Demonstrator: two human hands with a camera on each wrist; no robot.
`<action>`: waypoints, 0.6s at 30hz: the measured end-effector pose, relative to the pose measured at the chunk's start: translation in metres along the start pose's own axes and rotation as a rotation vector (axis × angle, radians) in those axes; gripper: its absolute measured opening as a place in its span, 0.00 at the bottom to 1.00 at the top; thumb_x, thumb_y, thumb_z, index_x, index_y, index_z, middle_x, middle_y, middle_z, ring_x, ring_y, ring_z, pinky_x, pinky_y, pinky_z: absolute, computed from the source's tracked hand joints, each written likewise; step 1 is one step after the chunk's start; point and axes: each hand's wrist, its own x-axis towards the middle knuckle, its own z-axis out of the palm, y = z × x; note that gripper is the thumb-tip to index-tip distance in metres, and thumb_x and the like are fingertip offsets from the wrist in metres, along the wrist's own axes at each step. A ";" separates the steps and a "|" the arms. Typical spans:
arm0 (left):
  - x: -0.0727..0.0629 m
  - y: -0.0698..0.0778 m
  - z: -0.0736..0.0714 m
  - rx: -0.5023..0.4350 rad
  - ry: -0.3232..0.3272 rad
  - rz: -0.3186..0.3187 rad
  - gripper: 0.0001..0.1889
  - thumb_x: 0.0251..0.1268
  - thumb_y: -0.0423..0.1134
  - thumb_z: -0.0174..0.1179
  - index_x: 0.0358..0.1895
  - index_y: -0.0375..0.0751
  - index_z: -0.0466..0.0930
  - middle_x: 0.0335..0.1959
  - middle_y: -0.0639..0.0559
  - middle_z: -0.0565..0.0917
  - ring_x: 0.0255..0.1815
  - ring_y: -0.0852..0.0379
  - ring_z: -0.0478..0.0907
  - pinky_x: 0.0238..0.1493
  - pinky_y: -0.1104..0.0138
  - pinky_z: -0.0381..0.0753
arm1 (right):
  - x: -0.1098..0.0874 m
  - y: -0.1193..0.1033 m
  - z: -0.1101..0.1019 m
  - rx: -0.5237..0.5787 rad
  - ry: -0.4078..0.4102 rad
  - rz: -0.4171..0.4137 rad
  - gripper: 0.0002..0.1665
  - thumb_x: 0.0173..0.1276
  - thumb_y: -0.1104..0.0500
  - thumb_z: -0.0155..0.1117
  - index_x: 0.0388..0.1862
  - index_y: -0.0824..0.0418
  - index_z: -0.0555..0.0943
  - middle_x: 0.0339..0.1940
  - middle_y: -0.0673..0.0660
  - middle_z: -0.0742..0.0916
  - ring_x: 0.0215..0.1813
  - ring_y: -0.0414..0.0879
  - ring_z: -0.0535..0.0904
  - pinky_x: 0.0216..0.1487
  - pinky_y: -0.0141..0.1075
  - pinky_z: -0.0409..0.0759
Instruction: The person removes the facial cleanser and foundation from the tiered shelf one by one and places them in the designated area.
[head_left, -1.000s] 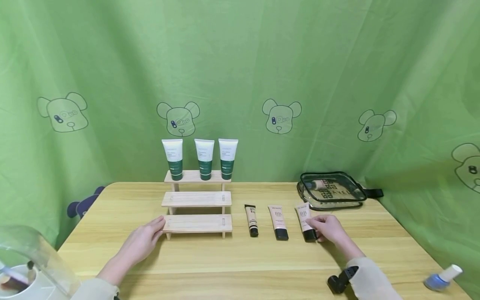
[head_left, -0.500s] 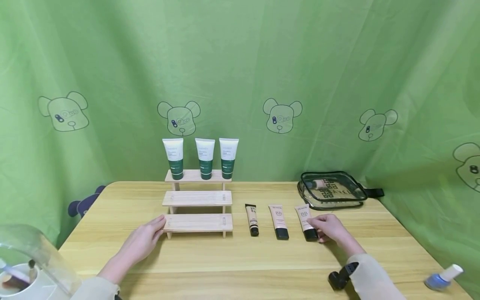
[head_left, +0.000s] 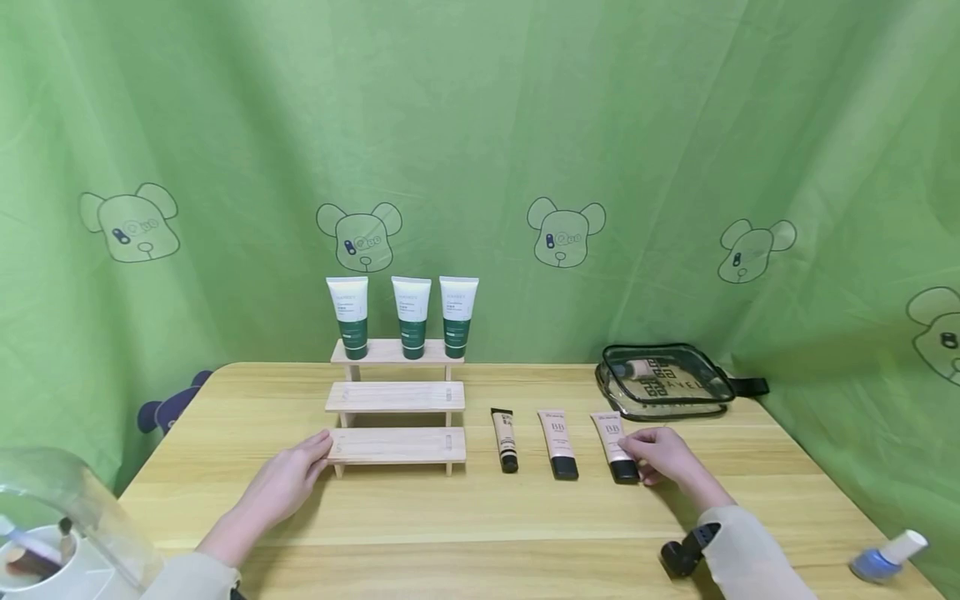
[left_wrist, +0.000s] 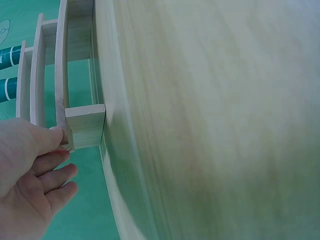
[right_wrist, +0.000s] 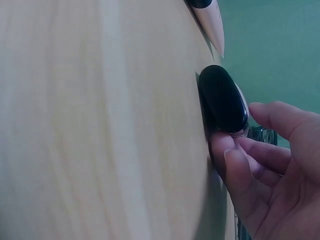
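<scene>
A three-tier wooden stand (head_left: 397,446) is on the table, with three white-and-green tubes (head_left: 351,317) upright on its top tier. My left hand (head_left: 285,482) holds the left end of the lowest tier, thumb and fingers at its corner in the left wrist view. At the right, my right hand (head_left: 663,458) pinches the side of a pale pink BB cream tube (head_left: 609,433), which lies black cap toward me. Its cap (right_wrist: 224,100) shows close by the fingers in the right wrist view. Left of it lie a second BB cream tube (head_left: 557,442) and a slimmer beige tube (head_left: 505,437).
Behind the right hand lies a clear black-edged pouch (head_left: 667,408) with a tube inside. A blue nail polish bottle (head_left: 877,564) is at the right front. A clear-domed brush holder (head_left: 90,575) stands at the left front. Green curtain (head_left: 465,125) hangs behind the table.
</scene>
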 end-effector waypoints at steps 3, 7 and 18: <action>0.000 0.000 0.000 -0.003 0.002 0.003 0.18 0.58 0.26 0.58 0.53 0.26 0.74 0.55 0.35 0.74 0.53 0.37 0.73 0.55 0.49 0.71 | -0.001 -0.001 -0.001 -0.007 -0.002 0.000 0.27 0.63 0.57 0.59 0.49 0.80 0.72 0.25 0.55 0.81 0.18 0.43 0.76 0.19 0.35 0.80; 0.000 0.001 0.000 -0.003 -0.001 0.002 0.18 0.58 0.26 0.57 0.53 0.26 0.74 0.56 0.35 0.74 0.53 0.37 0.73 0.55 0.49 0.71 | -0.002 -0.002 -0.002 -0.017 0.005 0.000 0.26 0.64 0.57 0.60 0.48 0.80 0.73 0.23 0.54 0.81 0.18 0.43 0.75 0.19 0.34 0.80; 0.000 0.000 0.001 -0.007 -0.008 -0.007 0.18 0.59 0.26 0.57 0.54 0.25 0.74 0.56 0.35 0.73 0.54 0.38 0.72 0.56 0.49 0.70 | -0.001 -0.012 -0.010 -0.028 0.004 -0.044 0.22 0.65 0.60 0.57 0.48 0.80 0.72 0.23 0.57 0.81 0.21 0.46 0.77 0.21 0.37 0.81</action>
